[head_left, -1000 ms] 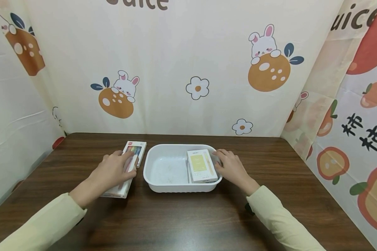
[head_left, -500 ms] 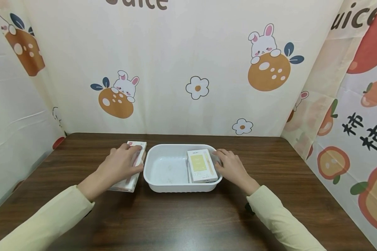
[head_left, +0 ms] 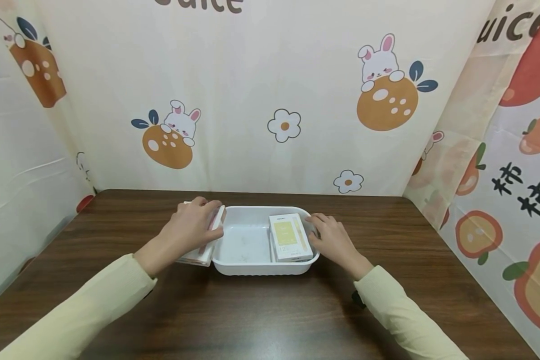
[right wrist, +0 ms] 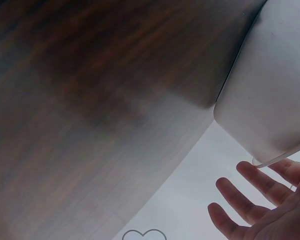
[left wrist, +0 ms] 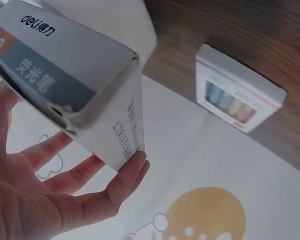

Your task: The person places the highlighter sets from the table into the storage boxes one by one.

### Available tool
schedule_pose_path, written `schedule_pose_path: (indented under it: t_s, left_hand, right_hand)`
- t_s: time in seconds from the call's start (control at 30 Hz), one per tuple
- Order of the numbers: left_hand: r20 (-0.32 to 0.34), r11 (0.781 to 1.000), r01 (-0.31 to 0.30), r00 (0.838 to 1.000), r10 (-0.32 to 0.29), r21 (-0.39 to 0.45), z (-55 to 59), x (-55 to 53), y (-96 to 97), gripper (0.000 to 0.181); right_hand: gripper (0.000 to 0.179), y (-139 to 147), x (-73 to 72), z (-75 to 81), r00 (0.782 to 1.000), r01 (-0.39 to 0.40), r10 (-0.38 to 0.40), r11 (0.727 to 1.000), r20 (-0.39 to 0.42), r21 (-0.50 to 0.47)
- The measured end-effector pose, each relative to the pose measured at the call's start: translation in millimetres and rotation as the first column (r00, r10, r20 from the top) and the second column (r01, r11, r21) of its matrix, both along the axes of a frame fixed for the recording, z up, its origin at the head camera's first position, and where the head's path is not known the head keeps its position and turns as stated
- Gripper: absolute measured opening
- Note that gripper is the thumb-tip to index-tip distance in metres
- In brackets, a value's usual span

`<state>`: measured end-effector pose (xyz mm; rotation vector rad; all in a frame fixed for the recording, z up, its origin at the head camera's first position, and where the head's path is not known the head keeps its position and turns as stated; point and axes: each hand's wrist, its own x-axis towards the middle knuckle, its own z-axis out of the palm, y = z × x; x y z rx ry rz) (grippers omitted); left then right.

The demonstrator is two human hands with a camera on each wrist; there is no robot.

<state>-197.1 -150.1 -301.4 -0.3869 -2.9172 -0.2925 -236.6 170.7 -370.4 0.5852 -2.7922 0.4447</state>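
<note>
My left hand (head_left: 186,232) grips a white deli highlighter box (left wrist: 65,65), thumb on one side and fingers on the other. In the head view the box sits at the left rim of a white plastic basin (head_left: 247,269), mostly covered by the hand. My right hand (head_left: 335,242) is at the basin's right rim; in the right wrist view its fingers (right wrist: 240,205) are spread and fairly straight, with fingertips at the rim. Inside the basin, at the right, a white box with a yellow-green panel (head_left: 285,233) leans on another white item, mostly hidden beneath it.
In the left wrist view a small white box with a coloured window (left wrist: 240,90) stands on the brown wooden table (head_left: 270,315). A printed curtain (head_left: 234,75) hangs behind the table's far edge, with more printed cloth on both sides.
My left hand has moved right and slightly back with the highlighter box, from the table left of the basin to its left rim. The right hand and basin stay put.
</note>
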Motion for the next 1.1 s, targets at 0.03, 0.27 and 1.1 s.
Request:
schedule_pose_path:
  t_s: [0.03, 0.27, 1.1]
  left_hand:
    - [-0.008, 1.000, 0.010, 1.000, -0.010, -0.001, 0.1, -0.9, 2.6, 0.054]
    - [-0.021, 0.999, 0.036, 0.999, -0.036, -0.006, 0.0, -5.9, 21.4, 0.054]
    - [0.059, 0.999, -0.014, 0.998, 0.011, 0.048, -6.6, -23.7, 71.7, 0.053]
  right_hand:
    - [0.038, 0, -0.1, 0.0, 1.000, 0.001, -0.001, 1.000, 0.000, 0.000]
    - [0.038, 0, 0.2, -0.3, 1.000, 0.004, -0.004, 1.000, 0.002, -0.003]
    - [0.038, 0, -1.2, -2.5, 1.000, -0.001, 0.001, 1.000, -0.014, -0.010]
